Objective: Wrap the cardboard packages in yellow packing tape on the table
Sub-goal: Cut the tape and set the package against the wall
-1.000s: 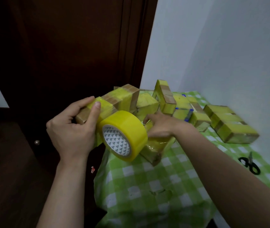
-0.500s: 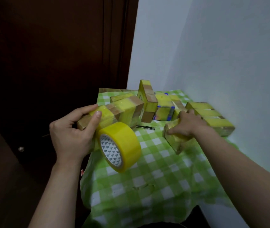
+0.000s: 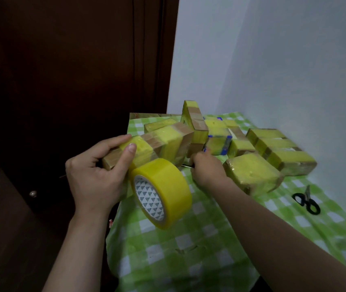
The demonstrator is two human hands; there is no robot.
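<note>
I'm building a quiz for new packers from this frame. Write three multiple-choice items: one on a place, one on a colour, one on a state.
1. Where do the scissors lie? A) on the checked cloth B) on the floor C) in a drawer
2. What colour is the tape roll? A) blue B) yellow C) brown
3. The package in the left hand is: A) bare cardboard B) fully taped C) partly taped

Answers: A, they rest on the green checks. B, its outer band is yellow. C, cardboard bands show between the yellow strips.
</note>
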